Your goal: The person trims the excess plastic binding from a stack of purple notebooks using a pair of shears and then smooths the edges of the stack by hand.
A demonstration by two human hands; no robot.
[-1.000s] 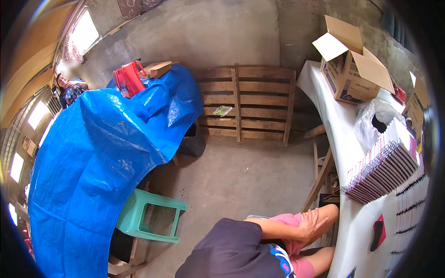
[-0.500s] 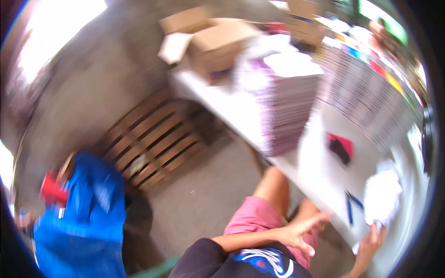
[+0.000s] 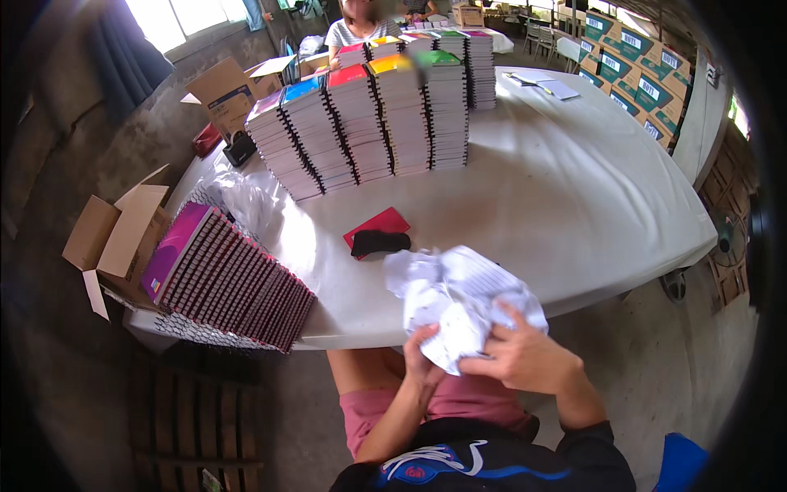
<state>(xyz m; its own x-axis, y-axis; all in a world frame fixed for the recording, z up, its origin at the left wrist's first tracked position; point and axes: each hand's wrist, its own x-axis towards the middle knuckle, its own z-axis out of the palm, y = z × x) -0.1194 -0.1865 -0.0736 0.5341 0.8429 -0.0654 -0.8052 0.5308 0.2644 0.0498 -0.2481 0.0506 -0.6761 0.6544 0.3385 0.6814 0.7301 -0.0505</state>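
Observation:
A crumpled white cloth with faint stripes (image 3: 459, 283) is bunched over the near edge of the table, just above my lap. Its lower end is gripped by my left hand (image 3: 422, 362), thumb on top. My right hand (image 3: 529, 359) holds its right side, fingers curled into the folds. A little beyond lie a flat red piece (image 3: 388, 220) and, partly over it, a dark, soft-looking object (image 3: 379, 242) whose kind I cannot make out.
Tall stacks of spiral-bound notebooks (image 3: 393, 123) stand across the white-covered table (image 3: 566, 197). A purple-topped notebook stack (image 3: 234, 283) leans at left, near open cartons (image 3: 123, 238). A person (image 3: 361, 33) is behind the stacks. Cartons (image 3: 635, 74) are piled far right.
My view has swung rightward to face the table. My left hand, empty before, now grips the cloth along with my right. The blue-handled pliers seen earlier no longer show.

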